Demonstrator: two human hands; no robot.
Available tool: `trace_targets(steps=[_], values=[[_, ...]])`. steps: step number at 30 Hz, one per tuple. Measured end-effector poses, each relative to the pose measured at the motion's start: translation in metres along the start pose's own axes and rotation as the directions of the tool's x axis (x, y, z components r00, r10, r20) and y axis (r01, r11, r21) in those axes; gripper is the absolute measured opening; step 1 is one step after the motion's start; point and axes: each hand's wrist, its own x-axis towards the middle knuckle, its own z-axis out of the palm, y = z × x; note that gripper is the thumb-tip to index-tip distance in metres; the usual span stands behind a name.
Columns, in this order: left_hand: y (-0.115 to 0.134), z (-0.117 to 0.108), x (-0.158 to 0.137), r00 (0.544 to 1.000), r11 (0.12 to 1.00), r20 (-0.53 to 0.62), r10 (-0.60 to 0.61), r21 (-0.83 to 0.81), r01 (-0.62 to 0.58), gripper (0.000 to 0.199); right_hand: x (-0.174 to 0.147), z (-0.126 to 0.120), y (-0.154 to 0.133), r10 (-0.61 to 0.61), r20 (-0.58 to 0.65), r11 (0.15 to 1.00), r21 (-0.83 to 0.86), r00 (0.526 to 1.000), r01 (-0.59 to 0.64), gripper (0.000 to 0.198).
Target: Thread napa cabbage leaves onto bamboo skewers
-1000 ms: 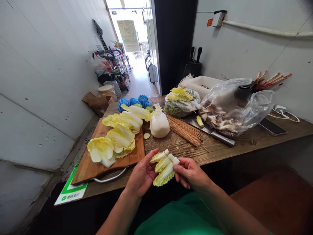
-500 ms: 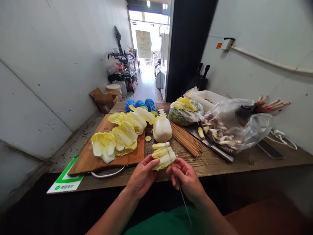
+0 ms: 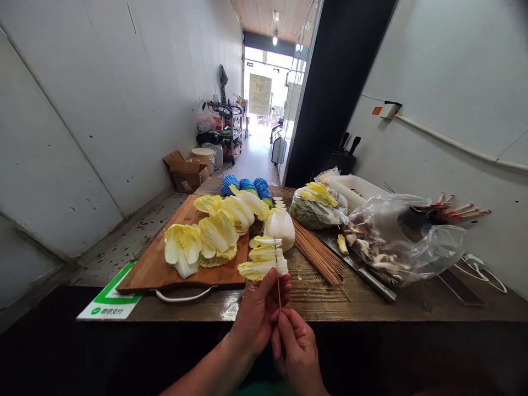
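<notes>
Several folded napa cabbage leaves (image 3: 259, 268) are threaded on a thin bamboo skewer (image 3: 279, 295), held upright over the table's front edge. My left hand (image 3: 258, 313) is closed around the skewer just under the lowest leaf, its thumb against the leaf's base. Lower down, my right hand (image 3: 295, 344) pinches the skewer's bottom end between thumb and fingers. Behind the threaded leaves stands a trimmed napa cabbage head (image 3: 280, 226), partly hidden. Loose cabbage leaves (image 3: 218, 234) lie on the wooden cutting board (image 3: 144, 269) to the left.
A bundle of bamboo skewers (image 3: 319, 253) and a knife (image 3: 377, 283) lie right of the cabbage head. Farther right are a plastic bag of mushrooms (image 3: 377, 242) and a phone (image 3: 460, 287). A wrapped cabbage (image 3: 317, 209) and blue-netted vegetables (image 3: 246, 185) sit at the back.
The skewer has turned upright, and the leaves have moved up and away from me. My left hand has shifted from the leaves to the skewer below them; my right hand has slid down to its lower end.
</notes>
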Motion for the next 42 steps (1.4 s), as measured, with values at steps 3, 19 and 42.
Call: trace_targets(steps=[3,19,42], values=[[0.006,0.007,-0.005,0.999,0.999,-0.024,0.049,0.02,-0.049,0.015,-0.003,-0.001,0.004,-0.046,-0.016,0.998,-0.04,0.999,0.045,0.04],[-0.011,0.001,-0.003,0.997,0.997,-0.064,0.046,0.063,-0.042,0.03,-0.008,-0.007,0.006,-0.123,-0.099,0.981,-0.16,0.987,0.106,0.037],[0.073,-0.019,-0.007,0.971,0.896,0.24,-0.014,0.433,-0.094,0.031,-0.016,-0.018,-0.01,0.039,0.159,0.971,-0.237,0.987,-0.001,0.037]])
